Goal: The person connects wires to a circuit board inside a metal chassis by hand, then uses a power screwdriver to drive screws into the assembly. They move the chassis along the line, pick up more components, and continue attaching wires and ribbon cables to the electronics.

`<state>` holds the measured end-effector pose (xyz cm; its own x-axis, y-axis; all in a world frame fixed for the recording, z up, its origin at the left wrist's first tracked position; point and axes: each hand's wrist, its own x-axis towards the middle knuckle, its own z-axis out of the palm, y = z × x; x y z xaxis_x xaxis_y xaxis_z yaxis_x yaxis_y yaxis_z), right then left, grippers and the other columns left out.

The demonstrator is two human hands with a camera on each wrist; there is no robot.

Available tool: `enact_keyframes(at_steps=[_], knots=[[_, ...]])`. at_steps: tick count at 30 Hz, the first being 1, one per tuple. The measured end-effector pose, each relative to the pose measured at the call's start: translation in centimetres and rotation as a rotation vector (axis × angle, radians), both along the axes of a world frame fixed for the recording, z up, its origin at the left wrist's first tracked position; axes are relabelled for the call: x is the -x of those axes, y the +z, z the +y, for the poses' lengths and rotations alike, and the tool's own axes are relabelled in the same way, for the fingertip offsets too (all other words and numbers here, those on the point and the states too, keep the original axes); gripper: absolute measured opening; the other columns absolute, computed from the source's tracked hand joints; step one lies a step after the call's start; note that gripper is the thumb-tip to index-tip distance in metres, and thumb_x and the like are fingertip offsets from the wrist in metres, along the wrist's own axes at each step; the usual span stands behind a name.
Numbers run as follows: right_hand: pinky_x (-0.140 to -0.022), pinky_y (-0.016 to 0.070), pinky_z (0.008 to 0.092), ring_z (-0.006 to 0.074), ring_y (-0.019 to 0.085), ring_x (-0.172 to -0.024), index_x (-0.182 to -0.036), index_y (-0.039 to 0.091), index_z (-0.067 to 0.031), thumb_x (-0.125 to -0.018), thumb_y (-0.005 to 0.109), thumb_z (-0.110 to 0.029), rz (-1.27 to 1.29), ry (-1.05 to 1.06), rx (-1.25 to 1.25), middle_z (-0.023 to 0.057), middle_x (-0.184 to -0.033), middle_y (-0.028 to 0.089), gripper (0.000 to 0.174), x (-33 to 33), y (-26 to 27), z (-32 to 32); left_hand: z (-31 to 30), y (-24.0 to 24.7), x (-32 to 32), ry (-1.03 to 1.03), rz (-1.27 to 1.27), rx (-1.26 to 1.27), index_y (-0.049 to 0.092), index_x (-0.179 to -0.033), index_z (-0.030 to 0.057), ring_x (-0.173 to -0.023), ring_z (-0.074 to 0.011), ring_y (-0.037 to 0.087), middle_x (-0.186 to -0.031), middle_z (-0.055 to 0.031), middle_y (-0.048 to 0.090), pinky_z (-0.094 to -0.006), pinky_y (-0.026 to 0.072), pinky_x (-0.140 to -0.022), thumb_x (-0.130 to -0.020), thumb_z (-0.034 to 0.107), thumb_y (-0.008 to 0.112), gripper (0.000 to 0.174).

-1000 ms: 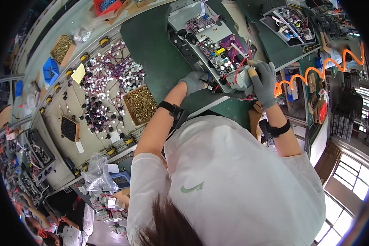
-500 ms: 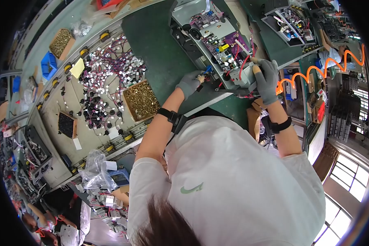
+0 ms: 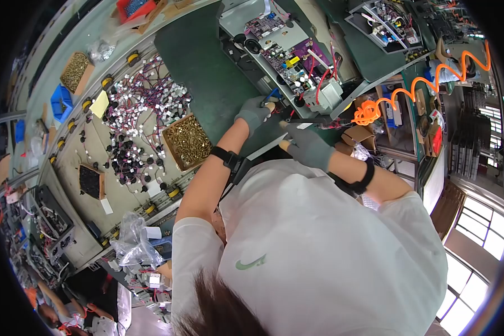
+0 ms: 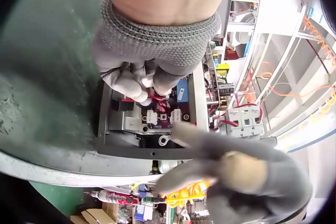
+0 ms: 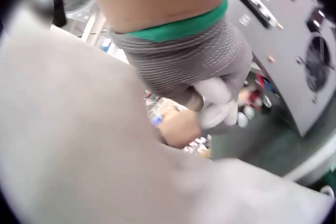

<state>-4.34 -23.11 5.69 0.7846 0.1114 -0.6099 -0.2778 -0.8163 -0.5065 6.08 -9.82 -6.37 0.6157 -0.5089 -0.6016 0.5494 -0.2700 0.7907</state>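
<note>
My gloved left hand (image 3: 256,113) is at the lower left end of an open metal chassis (image 3: 285,78) packed with circuit boards. In the left wrist view its fingertips pinch a red wire (image 4: 156,98) over a small dark circuit board (image 4: 160,119) with white sockets. A blue component (image 4: 182,91) sits beside these fingers. My gloved right hand (image 3: 309,147) is off the chassis, near the bench's front edge, its fingers loosely bent with nothing visible in them. It is blurred in the left wrist view, and its fingers are partly curled in the right wrist view.
A screwdriver (image 4: 113,198) on an orange coiled hose (image 3: 367,113) lies along the bench edge. To the left are a box of brass fasteners (image 3: 187,143), a heap of wired connectors (image 3: 145,106) and a blue bin (image 3: 60,102). Another open chassis (image 3: 383,25) stands at upper right.
My right hand has left the chassis's right end and moved left and down toward the body. My left hand stays by the chassis's lower left end, shifting only slightly.
</note>
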Motion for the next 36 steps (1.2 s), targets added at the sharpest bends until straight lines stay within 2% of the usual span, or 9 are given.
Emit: enact_keyframes(at_steps=[3,9,12,16,18,24,29,31,36], knots=[[-0.072,0.0475,0.0336,0.021,0.061,-0.084,-0.127,0.041,-0.002,-0.083,0.059,-0.031,0.335,-0.32,-0.076,0.0143,-0.092,0.062,0.055,-0.7,-6.3,0.1,0.6,0.7,0.7,0.082,-0.136,0.142,0.063,-0.107,0.006,-0.06,-0.0071,0.052,-0.075,-0.0021,0.06,-0.0226,0.0428,-0.054,-0.082,0.01,0.061,0.026],[-0.061,0.0462,0.026,0.0133,0.058,-0.076,-0.115,0.051,-0.0047,-0.084,0.062,-0.027,0.199,-0.683,-0.617,0.0054,-0.098,0.059,0.04,-2.4,-12.3,0.3,0.2,-1.0,1.4,0.107,-0.291,0.059,0.061,-0.098,0.002,-0.062,-0.0092,0.055,-0.079,-0.0041,0.063,-0.0242,0.0463,-0.056,-0.078,0.009,0.068,0.023],[-0.065,0.0463,0.029,0.0155,0.056,-0.075,-0.104,0.056,-0.0044,-0.086,0.056,-0.03,0.253,-0.784,-0.727,0.0052,-0.092,0.057,0.031,-2.2,-11.6,0.3,0.0,-1.3,1.0,0.168,-0.145,0.065,0.059,-0.102,0.0029,-0.055,-0.0083,0.052,-0.074,-0.0032,0.059,-0.0219,0.042,-0.048,-0.082,0.01,0.063,0.022],[-0.064,0.0441,0.0283,0.0162,0.056,-0.079,-0.1,0.054,-0.0081,-0.092,0.049,-0.03,0.291,-0.845,-1.274,0.0063,-0.094,0.056,0.024,-0.5,-6.4,-0.2,-0.5,-2.9,-1.0,0.266,0.514,0.23,0.053,-0.099,0.0038,-0.046,-0.0077,0.043,-0.074,-0.0037,0.056,-0.0209,0.0328,-0.037,-0.084,0.003,0.051,0.015],[-0.062,0.0439,0.0286,0.0166,0.055,-0.076,-0.098,0.054,-0.0079,-0.092,0.048,-0.03,0.231,-0.966,-1.285,0.0064,-0.092,0.056,0.024,0.3,-6.6,-0.7,-0.7,-2.7,-1.0,0.25,0.782,0.29,0.052,-0.098,0.004,-0.044,-0.0074,0.04,-0.075,-0.0039,0.055,-0.0203,0.0298,-0.035,-0.084,0.001,0.048,0.014],[-0.05,0.0416,0.0265,0.0151,0.053,-0.061,-0.099,0.052,-0.0069,-0.095,0.042,-0.03,0.287,-1.117,-1.178,0.0077,-0.081,0.058,0.026,0.7,-5.8,-1.5,0.4,-0.9,0.7,0.043,0.045,0.215,0.059,-0.109,0.0048,-0.057,-0.0056,0.046,-0.084,-0.0024,0.06,-0.021,0.0401,-0.05,-0.087,0.007,0.054,0.023],[-0.043,0.0398,0.0264,0.0143,0.052,-0.052,-0.095,0.051,-0.0068,-0.095,0.041,-0.032,0.428,-1.052,-1.081,0.0094,-0.073,0.059,0.027,1.0,-4.7,-2.1,0.4,1.2,1.1,-0.093,-0.196,0.223,0.059,-0.113,0.0038,-0.074,-0.0064,0.053,-0.089,-0.0007,0.062,-0.0223,0.0449,-0.065,-0.079,0.002,0.066,0.035],[-0.042,0.0395,0.0256,0.0141,0.052,-0.05,-0.095,0.052,-0.0065,-0.095,0.041,-0.032,0.566,-0.952,-1.067,0.0094,-0.072,0.059,0.028,1.3,-4.0,-2.1,-0.3,-0.2,1.8,0.054,-0.423,0.146,0.06,-0.108,0.0022,-0.071,-0.0066,0.052,-0.085,-0.0005,0.061,-0.0226,0.0436,-0.062,-0.079,0.005,0.067,0.03],[-0.044,0.0391,0.0249,0.0139,0.054,-0.053,-0.092,0.053,-0.0066,-0.095,0.04,-0.034,0.595,-0.846,-1.078,0.0083,-0.07,0.058,0.031,0.9,-4.4,-2.0,-1.3,-4.4,1.8,0.206,-0.107,0.376,0.047,-0.12,0.0038,-0.066,-0.0067,0.047,-0.081,-0.0008,0.053,-0.0229,0.0395,-0.055,-0.084,0.004,0.058,0.038]])
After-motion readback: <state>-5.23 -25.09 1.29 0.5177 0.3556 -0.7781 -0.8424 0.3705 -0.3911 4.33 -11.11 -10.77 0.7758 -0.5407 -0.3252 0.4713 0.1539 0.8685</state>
